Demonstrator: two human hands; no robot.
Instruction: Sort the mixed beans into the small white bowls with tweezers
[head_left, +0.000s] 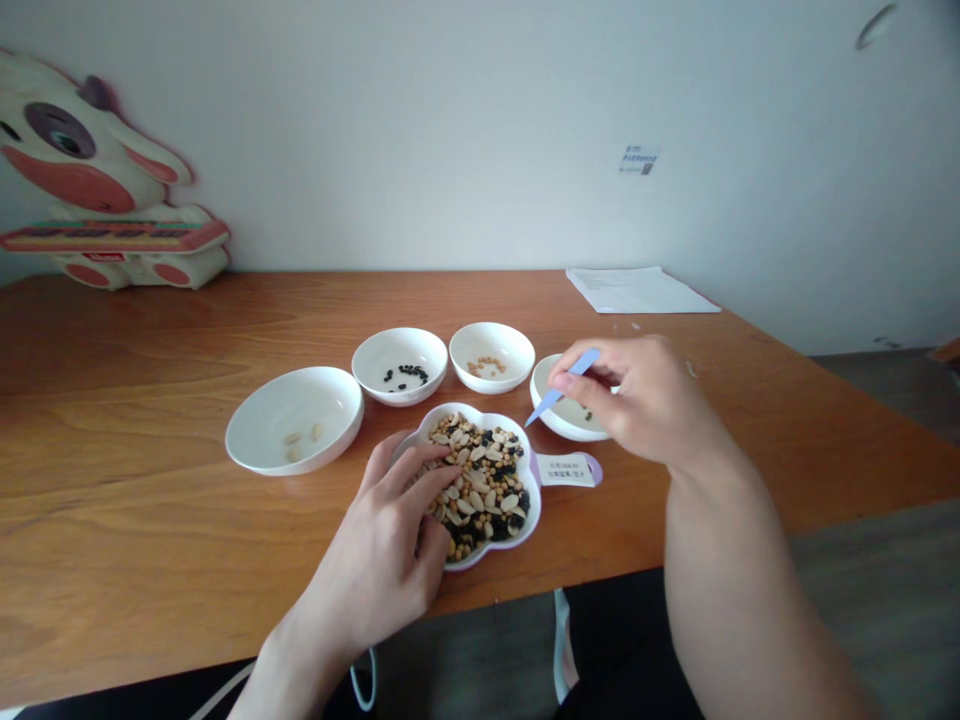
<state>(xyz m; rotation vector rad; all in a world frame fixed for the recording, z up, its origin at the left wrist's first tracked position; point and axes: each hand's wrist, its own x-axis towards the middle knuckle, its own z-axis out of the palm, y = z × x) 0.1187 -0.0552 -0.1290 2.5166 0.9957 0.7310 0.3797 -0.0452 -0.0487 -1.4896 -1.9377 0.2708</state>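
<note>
My right hand (630, 395) pinches light blue plastic tweezers (559, 390), whose tip points down just beyond the right rim of a flower-shaped white dish (534, 500). Mixed peanuts, black beans and small yellowish grains (480, 480) fill this dish, and a labelled handle (566, 469) sticks out to its right. Over the dish's left side lies my left hand (397, 535), fingers stretched and apart, the tips among the grains. Behind my right hand, a white bowl (562, 425) with a few small dark pieces is partly hidden.
A white bowl (255, 430) with a few peanuts stands at the left. Farther back are a bowl (375, 350) of black beans and a bowl (517, 345) of yellowish grains. A cow-shaped toy keyboard (112, 235) and paper sheets (637, 290) sit near the wall.
</note>
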